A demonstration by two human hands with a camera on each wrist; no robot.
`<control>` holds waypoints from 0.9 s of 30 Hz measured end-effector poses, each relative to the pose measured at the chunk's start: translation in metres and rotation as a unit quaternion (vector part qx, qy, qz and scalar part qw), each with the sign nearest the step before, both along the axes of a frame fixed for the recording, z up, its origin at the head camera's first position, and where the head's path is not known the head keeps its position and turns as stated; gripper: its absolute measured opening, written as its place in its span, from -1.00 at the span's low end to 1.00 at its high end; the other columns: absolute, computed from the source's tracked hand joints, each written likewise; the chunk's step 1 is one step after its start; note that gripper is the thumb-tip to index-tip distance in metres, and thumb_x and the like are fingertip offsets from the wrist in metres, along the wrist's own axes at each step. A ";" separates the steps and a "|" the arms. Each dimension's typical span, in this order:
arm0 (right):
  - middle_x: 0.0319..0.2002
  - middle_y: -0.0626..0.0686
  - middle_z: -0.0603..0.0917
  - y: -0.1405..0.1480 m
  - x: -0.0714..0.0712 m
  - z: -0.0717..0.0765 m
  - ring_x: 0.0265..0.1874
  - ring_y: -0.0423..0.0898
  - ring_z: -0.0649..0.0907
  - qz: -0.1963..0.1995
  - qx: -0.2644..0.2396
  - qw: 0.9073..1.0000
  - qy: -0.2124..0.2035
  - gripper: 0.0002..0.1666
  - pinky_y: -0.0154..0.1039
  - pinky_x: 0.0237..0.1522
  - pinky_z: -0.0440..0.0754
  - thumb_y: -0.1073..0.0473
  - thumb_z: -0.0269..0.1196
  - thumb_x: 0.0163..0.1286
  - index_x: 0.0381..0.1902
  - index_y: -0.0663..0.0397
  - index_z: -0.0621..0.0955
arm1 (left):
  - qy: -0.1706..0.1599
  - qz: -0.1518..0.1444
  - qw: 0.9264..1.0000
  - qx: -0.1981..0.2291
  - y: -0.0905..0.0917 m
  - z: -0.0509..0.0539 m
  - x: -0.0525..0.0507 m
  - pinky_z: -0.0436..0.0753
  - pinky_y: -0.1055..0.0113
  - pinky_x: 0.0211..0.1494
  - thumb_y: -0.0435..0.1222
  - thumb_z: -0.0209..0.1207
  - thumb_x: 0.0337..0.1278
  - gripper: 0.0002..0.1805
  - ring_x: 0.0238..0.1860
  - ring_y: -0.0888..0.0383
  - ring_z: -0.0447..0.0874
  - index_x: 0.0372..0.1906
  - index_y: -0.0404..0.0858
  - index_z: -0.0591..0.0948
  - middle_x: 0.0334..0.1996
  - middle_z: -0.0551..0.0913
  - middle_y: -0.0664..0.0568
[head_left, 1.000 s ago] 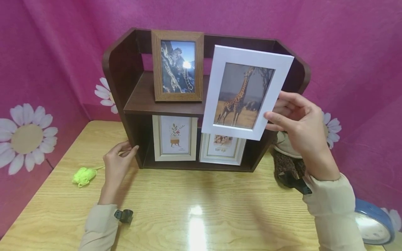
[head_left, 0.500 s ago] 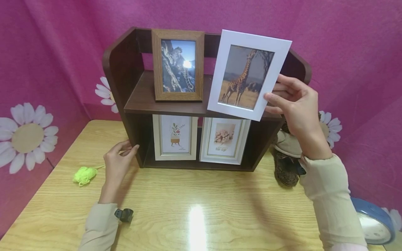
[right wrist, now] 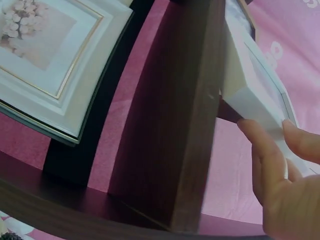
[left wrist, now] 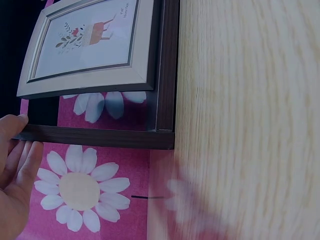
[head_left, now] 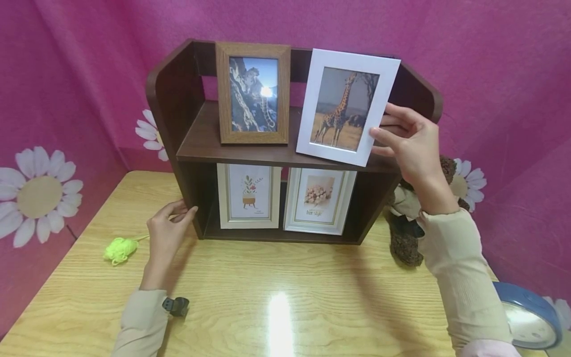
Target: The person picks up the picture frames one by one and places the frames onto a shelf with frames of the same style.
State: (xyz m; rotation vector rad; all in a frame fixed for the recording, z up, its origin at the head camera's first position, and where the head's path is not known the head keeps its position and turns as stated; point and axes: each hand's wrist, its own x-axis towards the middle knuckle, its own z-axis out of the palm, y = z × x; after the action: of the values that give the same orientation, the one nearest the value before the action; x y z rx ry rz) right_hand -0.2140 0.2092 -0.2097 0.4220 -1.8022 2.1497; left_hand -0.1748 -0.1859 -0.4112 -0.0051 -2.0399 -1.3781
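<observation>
My right hand (head_left: 412,148) pinches the right edge of a white picture frame (head_left: 305,119) with a giraffe photo. Tilted slightly, that frame stands at the upper shelf's front edge; in the right wrist view its lower corner (right wrist: 245,100) is beside the board, contact unclear. To its left, a brown wooden picture frame (head_left: 226,99) stands on the dark brown shelf unit (head_left: 250,154). My left hand (head_left: 167,230) grips the unit's left side panel, thumb inside and fingers outside in the left wrist view (left wrist: 17,175).
Two pale picture frames, one with a plant print (head_left: 249,193) and one with a flower print (head_left: 320,198), stand in the lower compartment. Neon yellow yarn (head_left: 119,250) lies left on the wooden table (head_left: 241,287). A brown plush toy (head_left: 405,243) and blue round clock (head_left: 531,317) are at right.
My right hand has raised the white picture frame from in front of the lower compartment, then shifted it left and slightly down to the upper shelf's edge. My left hand has stayed put.
</observation>
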 end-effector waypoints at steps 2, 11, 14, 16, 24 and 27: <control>-0.40 0.03 0.71 0.000 -0.001 -0.002 -0.44 -0.17 0.71 0.002 -0.003 1.000 -0.001 -0.53 -0.25 -0.50 0.75 0.66 0.23 0.08 -0.12 0.15 0.66 | 0.001 0.000 1.000 -0.001 0.000 0.000 0.000 0.60 0.76 -0.26 -0.55 0.30 -0.03 -0.77 -0.39 0.63 0.50 -0.21 -0.61 0.62 -0.32 0.67 -0.39; -0.32 0.00 0.65 -0.004 -0.007 -0.006 -0.39 -0.21 0.67 -0.029 0.030 0.999 -0.003 -0.48 -0.35 -0.44 0.75 0.58 0.22 0.15 0.08 0.21 0.56 | 0.000 -0.001 1.000 -0.003 -0.001 0.000 0.001 0.60 0.76 -0.25 -0.55 0.30 -0.03 -0.76 -0.39 0.63 0.50 -0.21 -0.61 0.62 -0.32 0.67 -0.39; -0.30 0.00 0.64 -0.006 -0.010 -0.004 -0.39 -0.23 0.66 -0.038 0.044 0.998 -0.005 -0.44 -0.39 -0.43 0.75 0.57 0.21 0.17 0.16 0.26 0.51 | 0.000 -0.001 1.000 -0.002 -0.001 -0.001 0.001 0.59 0.77 -0.25 -0.55 0.30 -0.03 -0.76 -0.39 0.64 0.49 -0.20 -0.61 0.62 -0.31 0.67 -0.38; -0.29 -0.01 0.63 -0.007 -0.013 -0.003 -0.38 -0.24 0.66 -0.039 0.055 0.998 -0.005 -0.42 -0.41 -0.42 0.74 0.56 0.21 0.18 0.20 0.28 0.48 | 0.000 -0.001 1.000 -0.001 -0.001 -0.001 0.001 0.58 0.78 -0.26 -0.54 0.31 -0.03 -0.75 -0.39 0.65 0.49 -0.20 -0.60 0.62 -0.31 0.67 -0.39; -0.30 -0.04 0.60 -0.011 -0.027 0.002 -0.41 -0.27 0.64 -0.062 0.102 0.993 -0.014 -0.41 -0.48 -0.47 0.71 0.54 0.18 0.20 0.23 0.27 0.46 | -0.006 0.002 1.000 0.008 -0.002 -0.001 0.001 0.57 0.79 -0.26 -0.52 0.32 -0.03 -0.74 -0.40 0.65 0.49 -0.19 -0.59 0.63 -0.29 0.67 -0.40; -0.32 -0.05 0.60 -0.011 -0.030 0.002 -0.42 -0.28 0.63 -0.064 0.094 0.993 -0.028 -0.40 -0.49 -0.48 0.70 0.55 0.16 0.20 0.24 0.28 0.45 | -0.005 -0.001 1.000 0.010 -0.001 -0.001 0.000 0.57 0.79 -0.26 -0.53 0.33 -0.04 -0.74 -0.40 0.64 0.49 -0.20 -0.60 0.63 -0.30 0.67 -0.40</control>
State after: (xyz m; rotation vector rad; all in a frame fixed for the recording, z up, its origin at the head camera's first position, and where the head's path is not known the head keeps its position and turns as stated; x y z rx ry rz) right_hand -0.2437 0.1987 -0.2080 0.2817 -2.0150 1.9327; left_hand -0.1746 -0.1868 -0.4124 0.0089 -2.0358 -1.4018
